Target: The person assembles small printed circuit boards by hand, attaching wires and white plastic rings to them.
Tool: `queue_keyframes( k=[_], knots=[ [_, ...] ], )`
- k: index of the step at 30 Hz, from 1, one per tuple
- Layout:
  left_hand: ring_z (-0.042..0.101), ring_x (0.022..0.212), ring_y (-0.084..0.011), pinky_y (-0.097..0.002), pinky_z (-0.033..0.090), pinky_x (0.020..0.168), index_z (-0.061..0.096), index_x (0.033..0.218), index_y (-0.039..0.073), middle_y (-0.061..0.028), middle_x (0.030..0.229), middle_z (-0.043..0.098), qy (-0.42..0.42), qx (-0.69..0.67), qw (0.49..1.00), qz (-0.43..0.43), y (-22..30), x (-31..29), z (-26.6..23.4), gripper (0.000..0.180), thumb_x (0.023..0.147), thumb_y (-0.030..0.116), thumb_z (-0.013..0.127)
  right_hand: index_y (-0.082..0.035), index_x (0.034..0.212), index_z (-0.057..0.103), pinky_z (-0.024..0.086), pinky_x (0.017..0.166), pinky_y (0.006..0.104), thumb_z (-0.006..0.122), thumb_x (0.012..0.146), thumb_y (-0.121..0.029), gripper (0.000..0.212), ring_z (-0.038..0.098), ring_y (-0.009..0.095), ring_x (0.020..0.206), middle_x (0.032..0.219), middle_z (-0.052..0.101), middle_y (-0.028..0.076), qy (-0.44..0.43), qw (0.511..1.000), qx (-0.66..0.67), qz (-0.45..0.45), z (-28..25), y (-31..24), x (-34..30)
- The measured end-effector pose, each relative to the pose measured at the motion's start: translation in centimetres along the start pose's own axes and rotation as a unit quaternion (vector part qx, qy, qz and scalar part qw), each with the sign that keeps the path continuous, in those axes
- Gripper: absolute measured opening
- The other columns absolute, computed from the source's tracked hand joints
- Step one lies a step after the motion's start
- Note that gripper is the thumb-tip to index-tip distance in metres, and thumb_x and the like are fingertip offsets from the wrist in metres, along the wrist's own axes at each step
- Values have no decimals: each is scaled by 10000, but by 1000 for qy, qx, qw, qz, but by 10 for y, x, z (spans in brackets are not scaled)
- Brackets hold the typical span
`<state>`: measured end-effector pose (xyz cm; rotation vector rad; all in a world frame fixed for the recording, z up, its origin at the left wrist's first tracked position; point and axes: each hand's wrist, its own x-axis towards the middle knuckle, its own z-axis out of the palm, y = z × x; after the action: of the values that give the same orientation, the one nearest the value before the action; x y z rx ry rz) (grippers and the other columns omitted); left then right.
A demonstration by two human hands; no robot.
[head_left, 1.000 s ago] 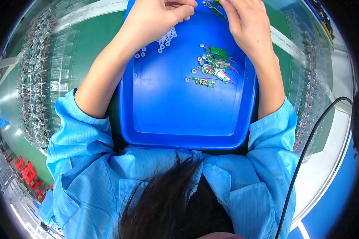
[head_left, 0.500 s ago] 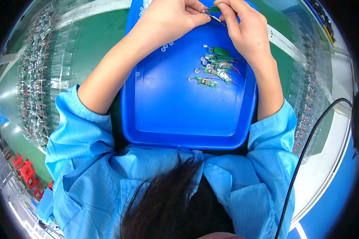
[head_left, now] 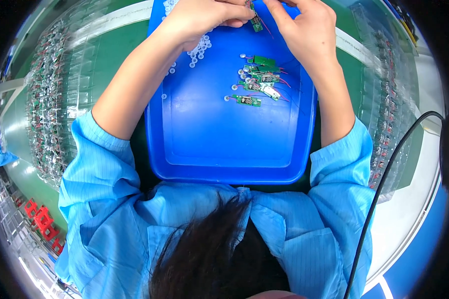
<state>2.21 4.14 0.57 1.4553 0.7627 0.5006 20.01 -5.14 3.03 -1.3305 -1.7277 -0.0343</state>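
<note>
Left grip (head_left: 199, 20) on one circuit board (head_left: 256, 22); right grip (head_left: 312, 32) unclear; at least five other boards (head_left: 248, 100); one tray (head_left: 224, 137)

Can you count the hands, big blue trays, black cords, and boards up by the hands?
Hands: 2 (left hand, right hand)
Tray: 1
Cord: 1
Board: 1
Total: 5

The piled boards overlap too much to count surely.
</note>
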Motion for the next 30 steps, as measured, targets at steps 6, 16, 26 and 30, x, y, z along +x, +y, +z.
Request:
queue_keyframes(
  k=[6, 16, 26, 30],
  knots=[
    [666, 760, -114, -243, 537, 712, 748, 922, -33, -74, 852, 734, 21, -54, 998, -30, -2, 4, 3, 99, 856, 39, 767, 22, 940, 688, 556, 718, 331, 721, 841, 4, 105, 719, 269, 777, 850, 710, 160, -74, 995, 23, 66, -8, -10, 6],
    [694, 692, -135, -274, 560, 664, 742, 923, -66, -111, 794, 748, 50, 76, 996, -7, 7, -2, 8, 176, 857, 94, 775, -11, 932, 677, 555, 729, 326, 734, 858, -22, 94, 725, 214, 782, 851, 725, 128, -65, 998, -21, 4, -3, -6, 1],
    [660, 679, -96, -256, 544, 654, 781, 995, -35, -62, 767, 732, 27, 88, 982, 165, 3, -15, -5, 181, 889, 110, 756, -3, 934, 665, 537, 694, 253, 731, 882, -2, 84, 673, 96, 767, 845, 726, 48, -87, 958, 159, 224, -3, 22, 0],
    [671, 718, -91, -249, 550, 680, 794, 997, -19, -59, 787, 744, 85, 174, 981, 3, 24, -18, 0, 184, 902, 138, 784, -2, 963, 664, 534, 694, 235, 728, 893, 3, 95, 668, 89, 775, 856, 725, 42, -104, 922, 243, 284, -2, 27, -1]
  ],
)
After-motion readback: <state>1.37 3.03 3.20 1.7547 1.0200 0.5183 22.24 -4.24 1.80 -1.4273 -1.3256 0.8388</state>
